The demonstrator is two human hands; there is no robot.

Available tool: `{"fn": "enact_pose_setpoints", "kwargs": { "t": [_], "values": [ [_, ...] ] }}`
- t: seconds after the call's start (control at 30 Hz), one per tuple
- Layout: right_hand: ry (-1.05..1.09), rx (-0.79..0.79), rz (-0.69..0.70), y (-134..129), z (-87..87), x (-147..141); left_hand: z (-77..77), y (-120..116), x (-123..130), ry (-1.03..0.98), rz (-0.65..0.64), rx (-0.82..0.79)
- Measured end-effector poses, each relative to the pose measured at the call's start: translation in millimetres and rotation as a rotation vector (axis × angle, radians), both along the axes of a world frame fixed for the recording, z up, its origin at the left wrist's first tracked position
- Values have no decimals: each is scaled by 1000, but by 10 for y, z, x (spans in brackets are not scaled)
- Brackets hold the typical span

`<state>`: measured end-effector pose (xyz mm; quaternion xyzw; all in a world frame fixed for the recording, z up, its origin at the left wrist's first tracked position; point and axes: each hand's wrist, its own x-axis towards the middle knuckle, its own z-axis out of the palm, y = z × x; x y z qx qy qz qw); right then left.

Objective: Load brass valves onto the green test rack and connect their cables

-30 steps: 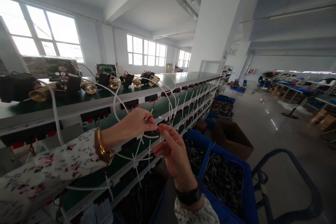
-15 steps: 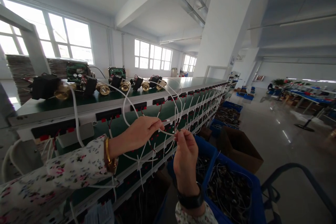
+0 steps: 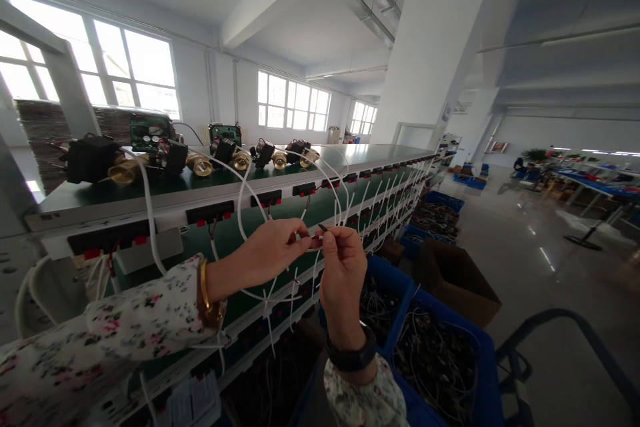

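Observation:
My left hand (image 3: 265, 250) is pinched around thin wire ends in front of the rack. My right hand (image 3: 343, 273), with a black band on the wrist, meets it from the right, its thumb and finger closed on a small dark wire end. The two hands' fingertips almost touch, and what lies between them is too small to make out fully. White cables (image 3: 241, 203) loop down from the brass valves (image 3: 200, 165) on the top shelf. Black terminal blocks with red tabs (image 3: 213, 213) line the shelf's front edge behind my hands.
Below right stand blue bins (image 3: 480, 373) holding dark parts and cables, beside an open cardboard box (image 3: 455, 280). A dark curved handle (image 3: 565, 313) is at the lower right. Green circuit boards (image 3: 150, 131) stand among the valves.
My right hand has moved slightly left and up, closer to my left hand. A dark wire end now shows at its fingertips. The view has shifted slightly.

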<state>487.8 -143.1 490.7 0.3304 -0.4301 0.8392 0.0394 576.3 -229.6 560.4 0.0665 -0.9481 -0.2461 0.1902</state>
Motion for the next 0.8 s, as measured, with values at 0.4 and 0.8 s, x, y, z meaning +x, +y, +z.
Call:
{"fn": "enact_pose_setpoints", "kwargs": {
  "t": [0.4, 0.8],
  "values": [
    [-422, -162, 335, -121, -1, 140, -304, -20, 44, 723, -42, -1250],
    [-156, 87, 339, 65, -34, 1, 43, -184, 217, -37, 22, 594]
  ]
}}
